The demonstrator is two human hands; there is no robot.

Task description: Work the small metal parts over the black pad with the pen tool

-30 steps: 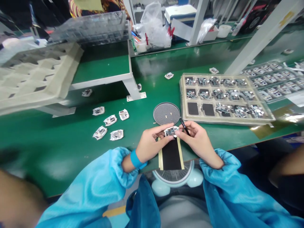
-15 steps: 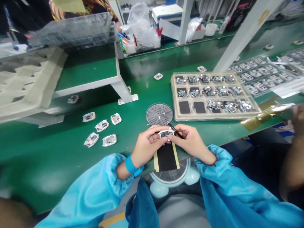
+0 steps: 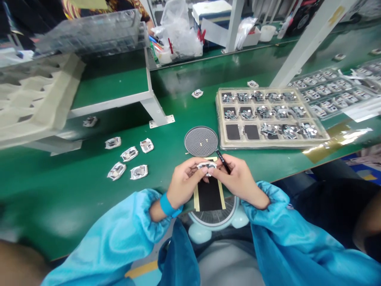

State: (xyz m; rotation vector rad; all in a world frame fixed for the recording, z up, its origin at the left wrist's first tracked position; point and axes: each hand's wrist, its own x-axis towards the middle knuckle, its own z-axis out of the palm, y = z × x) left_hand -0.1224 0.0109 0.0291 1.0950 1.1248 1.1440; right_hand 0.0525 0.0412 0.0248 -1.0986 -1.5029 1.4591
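Observation:
My left hand [image 3: 183,184] and my right hand [image 3: 238,178] meet over the front edge of the green bench, both pinching one small silver-and-white part [image 3: 206,166]. A black tweezer [image 3: 222,159] also sticks out of my right hand's fingers. Under the part lies a black strip with yellow borders [image 3: 209,190]. A round perforated grey disc [image 3: 201,141] sits just beyond my hands. Both sleeves are blue, and a blue band circles my left wrist.
A beige tray [image 3: 221,119] of similar parts lies right of the disc, with more trays [image 3: 333,93] farther right. Several loose parts [image 3: 129,154] lie to the left. A raised shelf [image 3: 116,85] holds stacked trays. A small pale fan [image 3: 217,224] sits below the bench edge.
Both hands stay together on the part and turn it slightly. The view has shifted a little. A person's hand that showed at the right edge has left the view.

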